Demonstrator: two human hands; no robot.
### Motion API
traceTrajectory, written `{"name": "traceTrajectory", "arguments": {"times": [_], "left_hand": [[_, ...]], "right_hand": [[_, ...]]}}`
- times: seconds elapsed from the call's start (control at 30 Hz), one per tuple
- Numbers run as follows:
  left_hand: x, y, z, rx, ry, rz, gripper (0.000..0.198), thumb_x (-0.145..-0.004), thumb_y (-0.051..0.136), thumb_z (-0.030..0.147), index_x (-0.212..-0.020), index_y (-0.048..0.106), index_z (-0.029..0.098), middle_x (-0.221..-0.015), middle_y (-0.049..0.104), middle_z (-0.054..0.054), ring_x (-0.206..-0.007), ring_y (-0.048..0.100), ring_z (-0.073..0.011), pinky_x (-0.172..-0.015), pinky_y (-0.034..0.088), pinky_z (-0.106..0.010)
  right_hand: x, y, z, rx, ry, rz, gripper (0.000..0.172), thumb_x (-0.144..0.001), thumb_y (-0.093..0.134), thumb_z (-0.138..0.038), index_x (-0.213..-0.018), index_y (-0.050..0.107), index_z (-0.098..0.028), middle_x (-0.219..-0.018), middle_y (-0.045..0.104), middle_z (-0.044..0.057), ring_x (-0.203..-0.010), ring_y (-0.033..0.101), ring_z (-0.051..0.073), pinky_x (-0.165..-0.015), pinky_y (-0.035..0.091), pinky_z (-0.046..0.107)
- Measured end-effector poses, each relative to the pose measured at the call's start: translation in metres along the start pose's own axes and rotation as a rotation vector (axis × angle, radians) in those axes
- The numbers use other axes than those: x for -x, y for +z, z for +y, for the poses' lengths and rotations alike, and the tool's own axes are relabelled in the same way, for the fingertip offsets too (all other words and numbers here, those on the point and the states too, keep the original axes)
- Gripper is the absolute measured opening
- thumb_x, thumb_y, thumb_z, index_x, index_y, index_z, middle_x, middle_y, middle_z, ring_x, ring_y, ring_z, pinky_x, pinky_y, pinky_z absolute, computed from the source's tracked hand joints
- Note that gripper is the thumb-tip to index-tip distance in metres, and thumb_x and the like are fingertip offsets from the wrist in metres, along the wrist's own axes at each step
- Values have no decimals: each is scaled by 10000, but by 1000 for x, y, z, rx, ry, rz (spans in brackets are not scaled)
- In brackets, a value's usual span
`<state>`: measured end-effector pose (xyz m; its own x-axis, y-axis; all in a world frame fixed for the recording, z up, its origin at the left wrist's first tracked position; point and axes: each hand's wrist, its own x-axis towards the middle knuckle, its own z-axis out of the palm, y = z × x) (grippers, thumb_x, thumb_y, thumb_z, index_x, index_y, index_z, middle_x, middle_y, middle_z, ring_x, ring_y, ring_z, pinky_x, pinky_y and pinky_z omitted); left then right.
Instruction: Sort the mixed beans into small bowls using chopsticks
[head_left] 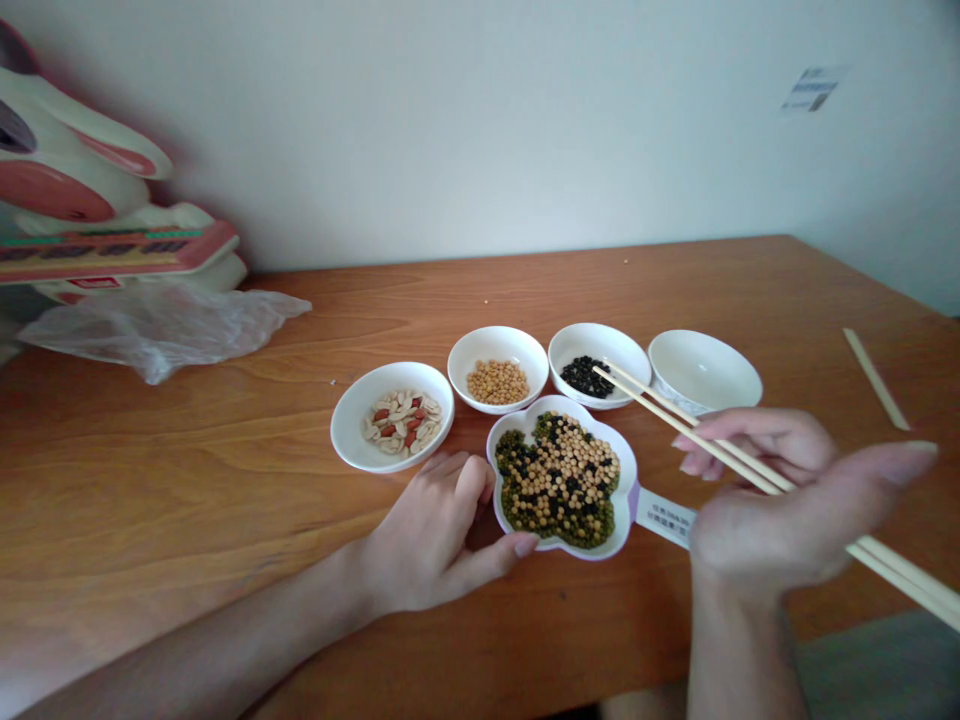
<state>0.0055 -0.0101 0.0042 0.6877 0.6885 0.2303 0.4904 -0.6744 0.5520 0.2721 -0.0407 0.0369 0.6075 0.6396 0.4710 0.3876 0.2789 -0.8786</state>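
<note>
A pair of light wooden chopsticks (739, 457) rests in my right hand (780, 500), whose fingers are closed around them. Their tips reach over the white bowl of black beans (587, 377), slightly apart; I cannot make out a bean between them. My left hand (442, 530) steadies a flower-shaped bowl (628, 470), with curled fingers at its left side and the thumb on its near rim. Green, black and yellowish beans lie mixed inside it. Behind it stand a bowl of yellow beans (498, 382) and, to the left, a bowl of peanuts (403, 422).
An empty white bowl (705, 370) is at the row's right end. A printed paper strip (664, 517) lies beside the flower-shaped bowl. Farther right is a pale wooden strip (876, 378). A plastic bag (172, 325) and an animal-shaped toy keyboard (112, 250) occupy the left back.
</note>
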Motion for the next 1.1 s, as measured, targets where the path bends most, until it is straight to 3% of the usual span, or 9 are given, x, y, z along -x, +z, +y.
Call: {"name": "traceTrajectory", "arguments": {"times": [0.03, 0.1, 0.27, 0.4, 0.53, 0.87, 1.1], "left_hand": [[0, 0, 0, 0, -2, 2, 328, -1012, 653, 528, -984, 510, 235, -854, 662, -30, -719, 632, -215, -644, 522, -357], [-1, 0, 0, 1, -3, 3, 328, -1009, 657, 527, -979, 510, 236, -850, 663, -28, -713, 629, -210, -638, 521, -353], [-1, 1, 0, -4, 2, -8, 329, -1013, 656, 527, -1005, 497, 240, -871, 672, -33, -729, 644, -215, -641, 527, -357], [0, 1, 0, -7, 4, -9, 336, -1021, 647, 538, -1009, 488, 242, -870, 667, -31, -736, 649, -220, -656, 528, -363], [0, 1, 0, -9, 9, -5, 341, -1024, 645, 541, -1012, 486, 240, -873, 664, -32, -737, 646, -222, -657, 520, -363], [1, 3, -2, 3, -6, -16, 360, -1020, 647, 555, -1006, 492, 231, -861, 648, -33, -745, 639, -229, -653, 510, -367], [2, 2, -2, 7, -12, -26, 357, -1024, 641, 554, -1001, 496, 229, -873, 658, -40, -749, 640, -232, -658, 518, -371]], "right_hand": [[1, 3, -6, -20, 4, 107, 746, -1121, 126, -596, -724, 648, -242, -590, 595, 57, -527, 575, 197, -520, 409, 347], [3, 5, -12, -49, 43, 102, 760, -1124, 188, -608, -663, 665, -237, -568, 616, 63, -516, 577, 188, -507, 418, 338], [3, 1, -1, -2, 14, -160, 893, -1014, 205, -839, -589, 691, -222, -508, 614, 73, -490, 612, 200, -450, 417, 331], [6, 2, 4, 8, 20, -328, 870, -1059, 231, -780, -602, 705, -211, -512, 615, 61, -490, 564, 173, -437, 391, 308], [8, 6, 0, 43, -1, -391, 839, -1093, 229, -731, -608, 678, -214, -517, 594, 38, -486, 531, 149, -451, 369, 297], [8, 3, 8, 68, 47, -475, 867, -1073, 166, -773, -644, 680, -222, -552, 611, 40, -516, 542, 157, -468, 388, 296], [9, 3, 8, 40, 91, -389, 880, -1050, 182, -808, -647, 699, -221, -549, 605, 47, -514, 527, 163, -443, 365, 299]]}}
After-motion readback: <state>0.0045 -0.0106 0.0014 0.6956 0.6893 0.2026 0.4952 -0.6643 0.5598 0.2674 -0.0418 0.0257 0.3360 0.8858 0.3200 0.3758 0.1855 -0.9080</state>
